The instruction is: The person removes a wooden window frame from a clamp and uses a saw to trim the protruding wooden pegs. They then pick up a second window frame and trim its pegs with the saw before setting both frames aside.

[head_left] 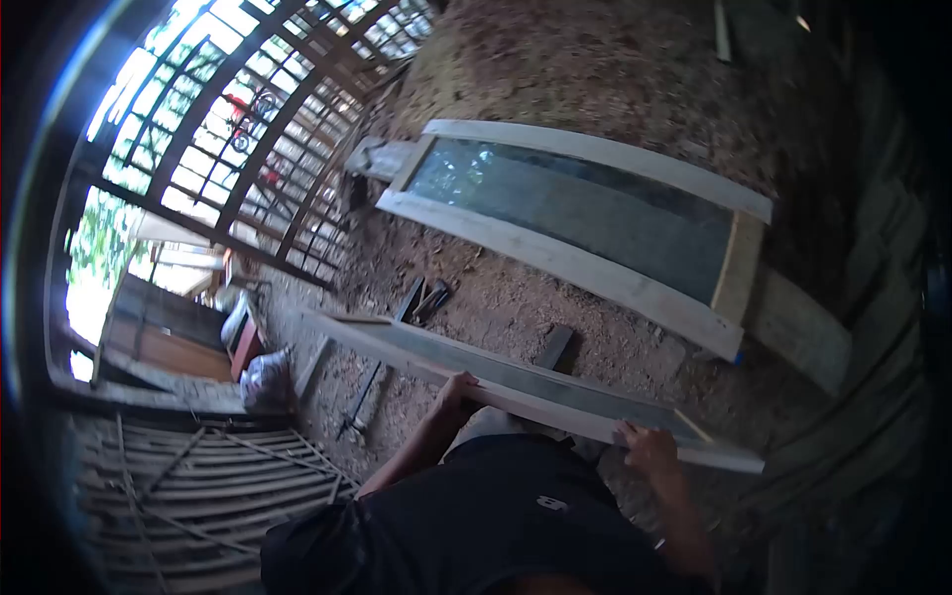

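A long wooden window frame (540, 408) with a glass pane is held across the front of my body, tilted edge-on. My left hand (456, 390) is closed around its near rail, left of the middle. Farther right along the same rail, my right hand (650, 446) grips the wood, its thumb and fingers partly visible. Beyond it lies a second glazed window frame (585, 268), flat and pale, apart from the one I hold. Parts of my fingers under the held rail are hidden.
Wooden boards (803, 327) stick out beneath the lying frame. Dark tools (432, 299) rest on the dirt floor, near a dark wood block (557, 347). A slatted lattice wall (248, 129) stands at left, with a plastic bag (266, 382) below it.
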`<state>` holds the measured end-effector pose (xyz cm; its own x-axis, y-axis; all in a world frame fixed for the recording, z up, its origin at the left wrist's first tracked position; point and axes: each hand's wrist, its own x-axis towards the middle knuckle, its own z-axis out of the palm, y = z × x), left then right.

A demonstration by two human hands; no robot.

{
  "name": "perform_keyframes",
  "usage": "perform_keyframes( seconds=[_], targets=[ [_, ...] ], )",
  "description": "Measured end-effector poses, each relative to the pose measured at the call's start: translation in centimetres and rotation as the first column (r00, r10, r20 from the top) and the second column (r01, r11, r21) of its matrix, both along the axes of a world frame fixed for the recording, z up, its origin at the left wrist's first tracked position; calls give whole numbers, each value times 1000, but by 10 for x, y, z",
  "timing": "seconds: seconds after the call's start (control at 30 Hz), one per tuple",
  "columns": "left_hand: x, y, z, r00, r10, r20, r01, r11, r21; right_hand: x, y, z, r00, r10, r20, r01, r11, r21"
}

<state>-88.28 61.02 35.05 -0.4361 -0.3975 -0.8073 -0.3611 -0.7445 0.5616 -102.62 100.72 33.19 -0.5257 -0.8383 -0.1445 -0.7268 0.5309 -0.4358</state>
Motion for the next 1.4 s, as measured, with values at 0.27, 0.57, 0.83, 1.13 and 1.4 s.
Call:
perform_keyframes(
  seconds=[0.27,0.57,0.83,1.13,1.4],
  targets=[
    [-2,-18,103,996,-87,-14,87,995,57,-8,-14,182,995,74,65,-86,974,209],
    [1,2,132,996,-41,82,33,995,98,6,-24,241,994,-35,102,5,960,279],
    [-9,54,85,998,32,47,-38,991,128,30,-146,181,972,22,235,-14,999,-35],
    [3,45,73,988,-33,149,43,997,-63,35,-185,106,813,185,552,-217,976,-7],
    [4,10,114,999,-29,21,30,996,-86,35,-226,152,841,137,524,-170,985,15]
  ],
)
